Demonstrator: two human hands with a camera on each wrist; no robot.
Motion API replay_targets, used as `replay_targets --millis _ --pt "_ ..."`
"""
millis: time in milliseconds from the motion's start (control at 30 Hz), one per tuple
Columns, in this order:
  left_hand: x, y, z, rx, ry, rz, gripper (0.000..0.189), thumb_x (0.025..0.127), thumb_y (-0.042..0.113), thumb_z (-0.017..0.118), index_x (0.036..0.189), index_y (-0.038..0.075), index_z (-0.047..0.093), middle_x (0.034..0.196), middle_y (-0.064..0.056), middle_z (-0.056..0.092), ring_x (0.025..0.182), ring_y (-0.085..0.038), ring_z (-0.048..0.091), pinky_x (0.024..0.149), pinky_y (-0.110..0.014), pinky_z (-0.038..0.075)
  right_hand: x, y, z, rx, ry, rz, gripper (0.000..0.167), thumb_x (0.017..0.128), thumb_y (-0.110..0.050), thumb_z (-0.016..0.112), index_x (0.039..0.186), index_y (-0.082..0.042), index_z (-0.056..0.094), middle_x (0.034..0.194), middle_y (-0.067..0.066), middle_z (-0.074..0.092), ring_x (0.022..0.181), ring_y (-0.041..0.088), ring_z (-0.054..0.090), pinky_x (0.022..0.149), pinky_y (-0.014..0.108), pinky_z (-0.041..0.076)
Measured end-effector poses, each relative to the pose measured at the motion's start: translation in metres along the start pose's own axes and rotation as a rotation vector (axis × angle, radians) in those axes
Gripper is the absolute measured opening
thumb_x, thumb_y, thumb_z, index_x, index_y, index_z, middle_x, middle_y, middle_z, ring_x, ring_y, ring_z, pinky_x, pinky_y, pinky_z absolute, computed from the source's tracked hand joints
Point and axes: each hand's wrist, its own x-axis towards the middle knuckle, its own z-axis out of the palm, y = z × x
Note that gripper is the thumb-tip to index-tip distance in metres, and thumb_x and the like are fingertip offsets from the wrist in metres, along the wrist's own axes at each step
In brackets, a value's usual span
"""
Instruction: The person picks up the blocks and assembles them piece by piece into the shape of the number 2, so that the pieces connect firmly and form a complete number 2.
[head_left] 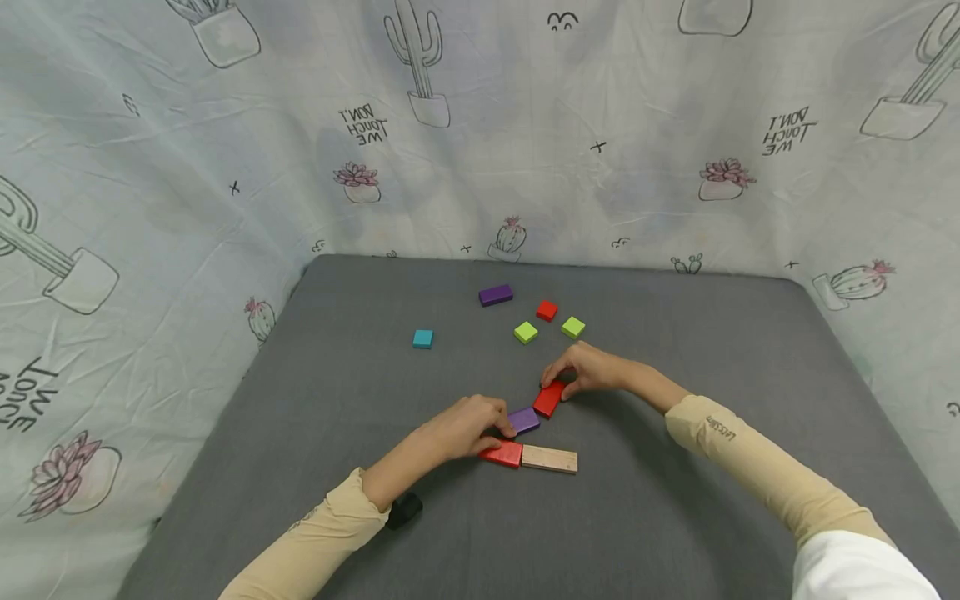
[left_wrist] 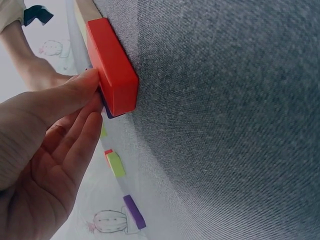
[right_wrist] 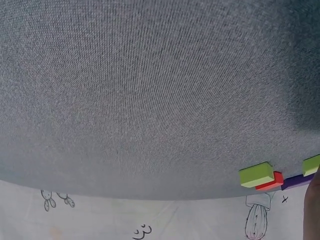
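Observation:
My left hand (head_left: pixel 467 427) is bent over a red block (head_left: pixel 502 454), its thumb on the block's top edge in the left wrist view and its fingers behind it. Those fingertips also meet the near-left end of a purple block (head_left: pixel 525 420). End to end with the red block lies a plain wooden block (head_left: pixel 550 459). With thumb and fingers, my right hand (head_left: pixel 588 369) pinches a second red block (head_left: pixel 550 399) by its sides, close to the purple block's right end. The right wrist view catches only a sliver of that hand (right_wrist: pixel 313 205).
Farther back on the grey table (head_left: pixel 360 383) lie a dark purple block (head_left: pixel 496 295), a small red block (head_left: pixel 547 311), two lime green blocks (head_left: pixel 526 332) and a blue block (head_left: pixel 423 339). A curtain printed with cacti (head_left: pixel 525 150) hangs behind the table.

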Motion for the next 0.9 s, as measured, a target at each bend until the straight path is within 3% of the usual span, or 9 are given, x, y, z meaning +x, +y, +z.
replay_targets --millis 133,267,333,433,567,700,800,900 --pt "-0.001 0.000 0.001 0.001 -0.006 -0.003 0.021 0.082 0.008 0.076 0.103 0.009 0.076 0.094 0.002 0.066 0.089 -0.009 0.062 0.079 -0.022 0.050 -0.003 -0.002 0.001 -0.053 0.005 0.009 0.042 0.073 -0.004 0.082 0.113 -0.001 0.070 0.113 0.010 0.068 0.109 0.025 0.062 0.091 0.042 0.048" --pt "-0.002 0.000 0.003 -0.006 0.000 0.001 0.021 0.082 0.009 0.076 0.103 0.009 0.076 0.094 0.002 0.066 0.089 -0.007 0.062 0.079 -0.021 0.050 -0.011 -0.002 -0.007 0.039 0.074 0.073 0.051 0.074 -0.007 0.081 0.121 0.001 0.065 0.120 0.014 0.065 0.112 0.028 0.060 0.092 0.041 0.048" --pt "-0.003 0.000 0.003 -0.011 0.006 0.007 0.021 0.082 0.009 0.076 0.103 0.008 0.076 0.093 0.002 0.066 0.088 -0.007 0.062 0.078 -0.020 0.050 -0.017 0.000 -0.015 0.184 0.166 0.111 0.052 0.076 -0.005 0.079 0.123 0.006 0.061 0.123 0.021 0.061 0.115 0.034 0.058 0.092 0.041 0.047" --pt "-0.005 0.000 0.003 -0.012 0.016 0.017 0.021 0.082 0.009 0.076 0.102 0.008 0.076 0.093 0.001 0.066 0.086 -0.007 0.061 0.077 -0.019 0.049 -0.026 0.009 -0.026 0.408 0.373 0.146 0.050 0.081 0.001 0.074 0.127 0.010 0.056 0.126 0.029 0.056 0.117 0.035 0.056 0.093 0.035 0.047" --pt "-0.006 -0.001 0.003 -0.003 0.034 0.039 0.020 0.082 0.009 0.076 0.101 0.007 0.076 0.092 0.000 0.066 0.087 -0.009 0.062 0.076 -0.020 0.050 -0.034 0.025 -0.034 0.679 0.647 0.151 0.049 0.087 0.006 0.065 0.133 0.010 0.049 0.130 0.019 0.058 0.116 0.018 0.059 0.091 0.027 0.048" --pt "-0.005 -0.002 0.002 0.004 0.035 0.042 0.020 0.082 0.009 0.076 0.102 0.008 0.076 0.092 0.001 0.066 0.087 -0.009 0.062 0.075 -0.020 0.049 -0.034 0.038 -0.033 0.880 0.793 0.132 0.051 0.090 0.008 0.060 0.137 0.010 0.044 0.130 0.009 0.059 0.114 0.008 0.058 0.092 0.026 0.046" --pt "-0.006 -0.001 0.002 0.004 0.028 0.032 0.021 0.082 0.010 0.076 0.103 0.008 0.076 0.093 0.001 0.066 0.087 -0.008 0.061 0.075 -0.018 0.048 -0.032 0.046 -0.028 0.899 0.827 0.168 0.052 0.090 0.008 0.060 0.138 0.011 0.042 0.135 0.012 0.055 0.118 0.010 0.056 0.093 0.023 0.045" --pt "-0.006 -0.001 0.002 0.001 0.027 0.025 0.020 0.082 0.010 0.076 0.103 0.008 0.076 0.093 0.002 0.065 0.088 -0.008 0.061 0.076 -0.019 0.049 -0.028 0.051 -0.024 0.823 0.802 0.238 0.053 0.089 0.008 0.061 0.139 0.011 0.041 0.140 0.020 0.047 0.126 0.017 0.050 0.094 0.021 0.044"
